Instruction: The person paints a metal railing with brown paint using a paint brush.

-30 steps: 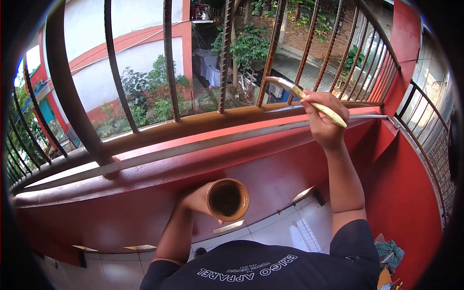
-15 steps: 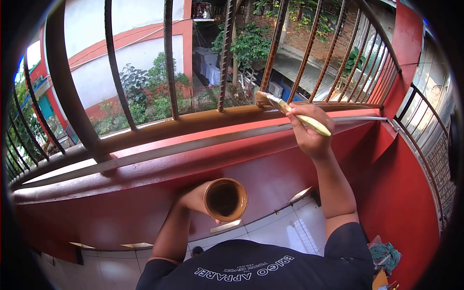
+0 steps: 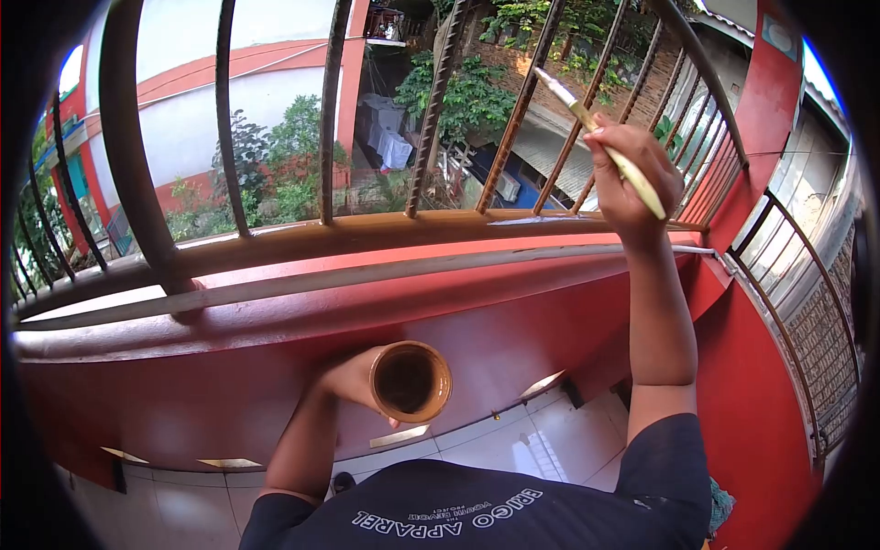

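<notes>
My right hand (image 3: 639,179) grips the pale handle of a paintbrush (image 3: 587,117), its tip up beside a rusty twisted bar (image 3: 513,128) of the railing. Whether the bristles touch the bar I cannot tell. Below, my left hand (image 3: 356,379) is wrapped round a round brown container (image 3: 443,383) with dark contents, held in front of the red wall. The railing's lower rail (image 3: 367,232) is brown, with a shiny light patch near the bases of the bars on the right.
Under the rail runs a grey pipe (image 3: 339,275) above the red wall (image 3: 513,330). A second dark railing (image 3: 788,275) stands at the right. White floor tiles (image 3: 192,509) lie below, with a teal cloth (image 3: 721,506) at lower right.
My right hand has risen and moved right, taking the brush from the lower rail up to a vertical bar. The container in my left hand sits slightly further left in view.
</notes>
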`<state>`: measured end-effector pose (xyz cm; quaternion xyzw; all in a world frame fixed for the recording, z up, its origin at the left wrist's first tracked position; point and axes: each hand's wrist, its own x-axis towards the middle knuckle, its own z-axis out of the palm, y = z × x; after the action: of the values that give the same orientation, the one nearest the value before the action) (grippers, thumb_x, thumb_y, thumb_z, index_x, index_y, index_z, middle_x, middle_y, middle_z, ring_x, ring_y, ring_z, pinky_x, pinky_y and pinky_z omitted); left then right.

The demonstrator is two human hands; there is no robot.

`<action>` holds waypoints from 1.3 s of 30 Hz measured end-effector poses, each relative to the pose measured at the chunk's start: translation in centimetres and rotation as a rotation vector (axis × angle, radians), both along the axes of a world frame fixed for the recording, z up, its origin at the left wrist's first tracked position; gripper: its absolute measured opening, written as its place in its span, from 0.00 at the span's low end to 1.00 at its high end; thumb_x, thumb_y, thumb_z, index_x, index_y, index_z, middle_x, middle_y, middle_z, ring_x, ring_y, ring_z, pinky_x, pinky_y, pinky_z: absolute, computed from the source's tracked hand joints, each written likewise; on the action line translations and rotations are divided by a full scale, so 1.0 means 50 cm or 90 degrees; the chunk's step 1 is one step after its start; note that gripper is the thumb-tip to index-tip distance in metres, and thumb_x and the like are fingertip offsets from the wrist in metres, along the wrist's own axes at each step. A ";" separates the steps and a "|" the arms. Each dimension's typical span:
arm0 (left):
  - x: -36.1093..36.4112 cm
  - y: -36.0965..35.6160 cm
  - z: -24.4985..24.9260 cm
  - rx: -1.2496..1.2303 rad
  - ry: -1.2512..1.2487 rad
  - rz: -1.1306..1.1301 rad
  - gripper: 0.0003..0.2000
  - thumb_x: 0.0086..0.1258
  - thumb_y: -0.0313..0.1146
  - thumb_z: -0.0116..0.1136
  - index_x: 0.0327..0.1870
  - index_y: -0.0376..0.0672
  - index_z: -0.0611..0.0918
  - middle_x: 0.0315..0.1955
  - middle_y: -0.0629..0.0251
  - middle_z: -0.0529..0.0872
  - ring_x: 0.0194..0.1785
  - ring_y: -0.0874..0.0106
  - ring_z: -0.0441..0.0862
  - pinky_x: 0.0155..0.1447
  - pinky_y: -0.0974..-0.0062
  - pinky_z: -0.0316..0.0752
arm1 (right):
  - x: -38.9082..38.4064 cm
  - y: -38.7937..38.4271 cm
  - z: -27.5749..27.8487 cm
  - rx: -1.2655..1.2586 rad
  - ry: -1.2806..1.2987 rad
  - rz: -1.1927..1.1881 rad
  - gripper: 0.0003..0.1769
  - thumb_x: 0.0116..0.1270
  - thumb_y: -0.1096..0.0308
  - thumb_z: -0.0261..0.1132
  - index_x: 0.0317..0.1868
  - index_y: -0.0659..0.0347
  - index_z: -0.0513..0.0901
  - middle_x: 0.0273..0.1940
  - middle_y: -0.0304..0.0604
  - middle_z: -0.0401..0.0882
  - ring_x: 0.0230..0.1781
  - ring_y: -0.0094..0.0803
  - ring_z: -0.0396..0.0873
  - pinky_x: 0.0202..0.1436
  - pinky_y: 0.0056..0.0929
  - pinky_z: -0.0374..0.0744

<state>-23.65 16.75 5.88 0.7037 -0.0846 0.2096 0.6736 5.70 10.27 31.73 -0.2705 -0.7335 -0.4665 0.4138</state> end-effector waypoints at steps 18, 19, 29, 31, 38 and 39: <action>0.001 0.005 -0.004 0.019 -0.008 -0.022 0.42 0.41 0.35 0.87 0.61 0.39 0.74 0.52 0.65 0.82 0.54 0.75 0.78 0.59 0.69 0.75 | 0.003 0.020 0.054 0.159 0.013 0.025 0.07 0.60 0.79 0.73 0.38 0.62 0.84 0.38 0.47 0.87 0.41 0.37 0.89 0.41 0.29 0.86; 0.001 0.003 -0.003 0.016 -0.010 -0.020 0.42 0.41 0.35 0.87 0.61 0.39 0.74 0.52 0.65 0.82 0.54 0.75 0.78 0.59 0.69 0.75 | 0.003 0.035 0.031 0.128 -0.003 0.029 0.09 0.57 0.80 0.74 0.37 0.60 0.85 0.39 0.47 0.87 0.43 0.38 0.89 0.42 0.30 0.86; -0.006 0.002 0.003 0.001 0.013 -0.018 0.43 0.40 0.35 0.87 0.61 0.39 0.74 0.53 0.64 0.82 0.56 0.74 0.77 0.60 0.69 0.75 | 0.015 0.018 -0.060 -0.055 0.156 0.117 0.09 0.59 0.81 0.72 0.39 0.62 0.84 0.39 0.46 0.86 0.42 0.36 0.88 0.49 0.29 0.86; -0.003 0.001 0.002 0.004 0.013 -0.023 0.43 0.40 0.34 0.87 0.62 0.40 0.74 0.53 0.65 0.82 0.56 0.74 0.77 0.60 0.69 0.75 | 0.016 0.024 -0.050 -0.074 0.371 0.353 0.06 0.67 0.79 0.68 0.43 0.66 0.82 0.41 0.48 0.85 0.41 0.33 0.86 0.47 0.26 0.85; -0.005 -0.004 0.010 -0.017 0.014 -0.023 0.43 0.40 0.33 0.87 0.62 0.40 0.74 0.54 0.65 0.82 0.56 0.74 0.77 0.61 0.69 0.74 | 0.013 0.107 -0.019 -0.239 0.730 0.624 0.05 0.68 0.76 0.67 0.43 0.64 0.82 0.38 0.44 0.84 0.34 0.33 0.86 0.39 0.32 0.89; -0.006 -0.006 0.015 -0.025 0.015 -0.025 0.43 0.41 0.33 0.87 0.62 0.40 0.74 0.54 0.65 0.82 0.56 0.74 0.77 0.61 0.69 0.74 | 0.017 0.111 -0.016 -0.239 0.741 0.606 0.05 0.68 0.76 0.67 0.43 0.64 0.82 0.37 0.44 0.84 0.34 0.33 0.86 0.39 0.32 0.89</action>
<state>-23.94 16.46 6.62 0.6909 -0.0868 0.1896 0.6922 6.57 15.83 30.92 -0.1936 -0.5017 0.1107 0.8358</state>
